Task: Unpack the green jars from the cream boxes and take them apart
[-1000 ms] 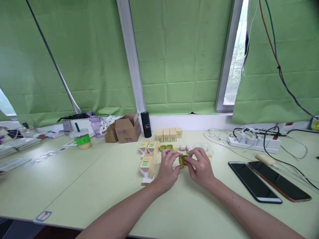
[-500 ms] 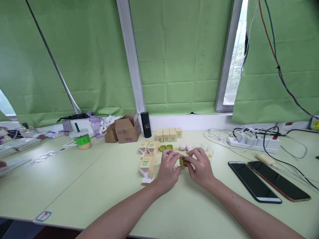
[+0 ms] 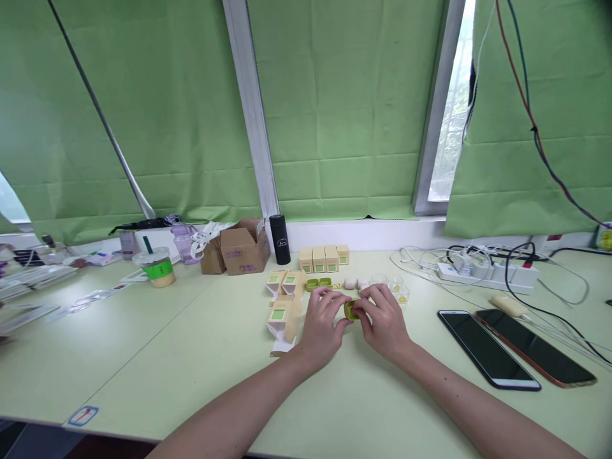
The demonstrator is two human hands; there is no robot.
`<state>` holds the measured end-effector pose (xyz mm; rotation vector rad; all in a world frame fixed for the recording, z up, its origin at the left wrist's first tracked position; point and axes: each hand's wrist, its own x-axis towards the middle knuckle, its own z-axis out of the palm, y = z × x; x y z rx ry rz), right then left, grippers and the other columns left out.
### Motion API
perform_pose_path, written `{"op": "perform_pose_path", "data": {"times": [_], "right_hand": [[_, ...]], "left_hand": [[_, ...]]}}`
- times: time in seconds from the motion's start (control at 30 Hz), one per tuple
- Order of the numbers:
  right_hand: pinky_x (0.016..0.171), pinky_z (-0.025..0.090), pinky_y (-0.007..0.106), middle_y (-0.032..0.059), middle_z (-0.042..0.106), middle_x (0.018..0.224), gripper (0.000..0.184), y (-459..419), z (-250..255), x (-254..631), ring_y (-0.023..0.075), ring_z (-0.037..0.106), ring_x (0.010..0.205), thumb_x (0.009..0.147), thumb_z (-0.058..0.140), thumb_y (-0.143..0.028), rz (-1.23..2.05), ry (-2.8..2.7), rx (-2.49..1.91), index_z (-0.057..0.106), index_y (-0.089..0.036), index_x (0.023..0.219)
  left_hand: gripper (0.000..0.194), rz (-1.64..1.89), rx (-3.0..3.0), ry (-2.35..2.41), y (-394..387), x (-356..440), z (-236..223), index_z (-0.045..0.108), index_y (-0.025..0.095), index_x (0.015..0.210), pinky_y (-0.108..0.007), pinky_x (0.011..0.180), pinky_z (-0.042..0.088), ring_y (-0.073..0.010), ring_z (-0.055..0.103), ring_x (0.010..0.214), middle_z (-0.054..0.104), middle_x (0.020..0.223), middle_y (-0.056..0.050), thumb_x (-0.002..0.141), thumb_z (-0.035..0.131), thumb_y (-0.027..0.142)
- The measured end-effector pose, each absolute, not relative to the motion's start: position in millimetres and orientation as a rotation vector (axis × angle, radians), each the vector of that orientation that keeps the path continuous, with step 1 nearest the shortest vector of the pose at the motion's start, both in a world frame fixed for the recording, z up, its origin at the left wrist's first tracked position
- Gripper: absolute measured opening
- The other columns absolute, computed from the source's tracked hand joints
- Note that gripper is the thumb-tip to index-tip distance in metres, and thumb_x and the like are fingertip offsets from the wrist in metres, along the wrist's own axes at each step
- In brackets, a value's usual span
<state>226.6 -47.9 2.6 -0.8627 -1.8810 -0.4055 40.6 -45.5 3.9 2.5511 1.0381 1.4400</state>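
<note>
Between the fingertips of my left hand (image 3: pixel 326 322) and my right hand (image 3: pixel 383 320) is a small olive-green piece (image 3: pixel 350 311), held just above the table. Both hands are closed on it, and the fingers cover part of it, so its exact kind cannot be made out. Behind my left hand lies a pair of small green open containers (image 3: pixel 318 284). Pale pink pieces (image 3: pixel 356 284) and a clear tray with yellow bits (image 3: pixel 400 293) are just beyond my right hand. Opened cardboard boxes with green windows (image 3: pixel 284 315) lie left of my left hand.
Several closed small boxes (image 3: pixel 325 259) stand in a row at the back, near a black cylinder (image 3: pixel 280 240) and a brown carton (image 3: pixel 245 248). A lidded drink cup (image 3: pixel 157 266) is to the left. Two phones (image 3: pixel 488 349) and a power strip (image 3: pixel 485 277) with cables occupy the right.
My hands and the green piece have barely moved. At the far left edge, a blurred hand of another person has shifted by the clear trays.
</note>
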Motion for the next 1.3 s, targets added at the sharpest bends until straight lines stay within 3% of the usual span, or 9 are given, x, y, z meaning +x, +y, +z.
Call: {"op": "perform_pose_path", "data": {"times": [1.3], "right_hand": [[0.072,0.044,0.038,0.0075,0.059,0.091,0.018,-47.3,1.8,225.3,0.0249,0.051,0.091,0.094,0.057,-0.007,-0.406,-1.892,-0.846,0.066,-0.022,0.09]], "left_hand": [[0.043,1.425,2.58,1.202,-41.4,39.4,6.4,0.067,0.027,0.124,-0.054,0.099,0.049,-0.0325,0.048,0.116,0.071,0.118,-0.006,0.084,0.075,0.012]]}}
